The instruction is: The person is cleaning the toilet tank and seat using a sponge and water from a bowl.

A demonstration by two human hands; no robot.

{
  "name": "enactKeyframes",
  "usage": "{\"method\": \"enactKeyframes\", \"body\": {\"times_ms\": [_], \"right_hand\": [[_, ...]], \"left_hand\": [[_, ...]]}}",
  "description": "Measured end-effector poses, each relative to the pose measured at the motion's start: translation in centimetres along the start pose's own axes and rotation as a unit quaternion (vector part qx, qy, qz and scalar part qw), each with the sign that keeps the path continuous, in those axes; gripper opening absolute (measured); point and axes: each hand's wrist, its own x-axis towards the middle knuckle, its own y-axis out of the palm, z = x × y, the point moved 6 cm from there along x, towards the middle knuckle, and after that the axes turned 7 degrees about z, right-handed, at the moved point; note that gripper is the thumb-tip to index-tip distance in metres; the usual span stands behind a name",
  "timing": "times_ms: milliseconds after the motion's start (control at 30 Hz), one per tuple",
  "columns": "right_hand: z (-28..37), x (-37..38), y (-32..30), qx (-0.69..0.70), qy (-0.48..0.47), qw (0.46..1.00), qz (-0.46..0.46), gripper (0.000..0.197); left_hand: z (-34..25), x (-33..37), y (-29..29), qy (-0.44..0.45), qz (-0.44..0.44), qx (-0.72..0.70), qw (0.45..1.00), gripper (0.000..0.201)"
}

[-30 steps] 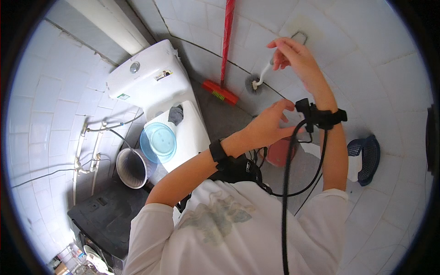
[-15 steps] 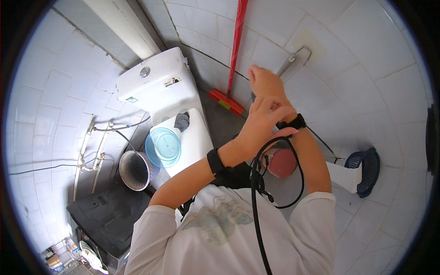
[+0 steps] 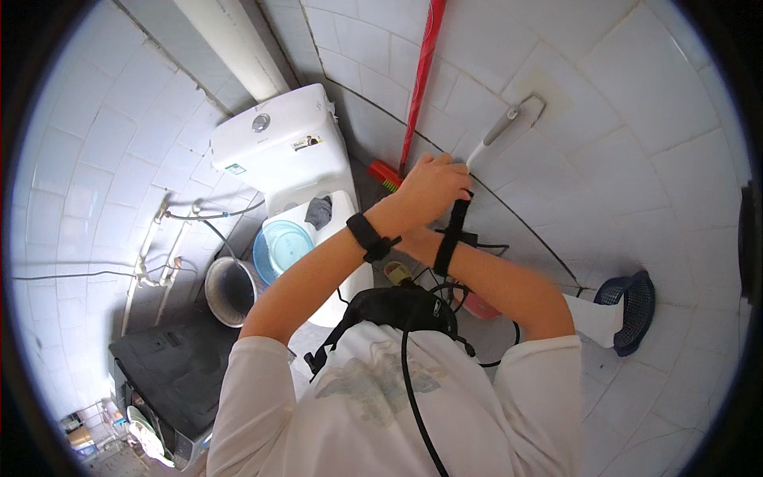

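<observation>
Your left hand (image 3: 430, 191) is pinching the end of the strap (image 3: 453, 232), looped but seemingly unfastened behind your right hand (image 3: 418, 242), whose grip I cannot tell.

The strap (image 3: 452, 234) at the left fingers (image 3: 455, 178) is matt black fabric. Left of the fingers, the toilet tank (image 3: 274, 133) is smooth and glossy, the basin (image 3: 289, 246) translucent plastic, the rag (image 3: 319, 212) matt cloth. Beyond the fingers, the wall tiles (image 3: 548, 191) are glossy.

Downward fisheye view from head
</observation>
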Motion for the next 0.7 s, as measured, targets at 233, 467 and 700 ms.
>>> {"method": "enactKeyframes", "body": {"times_ms": [233,467,700], "right_hand": [[-3.3,1.2,2.2,0.025,0.091,0.995,0.038,0.005],[-6.5,2.3,3.5,0.017,0.202,0.979,-0.01,0.006],[-6.4,2.7,3.8,0.006,0.249,0.968,-0.011,0.005]], "left_hand": [[-2.1,-2.6,-1.0,-0.139,-0.024,0.018,0.99,0.027],[-3.3,-5.6,0.5,-0.236,-0.052,-0.217,0.946,0.032],[-2.4,-5.4,2.4,-0.253,0.039,-0.02,0.966,0.024]]}}
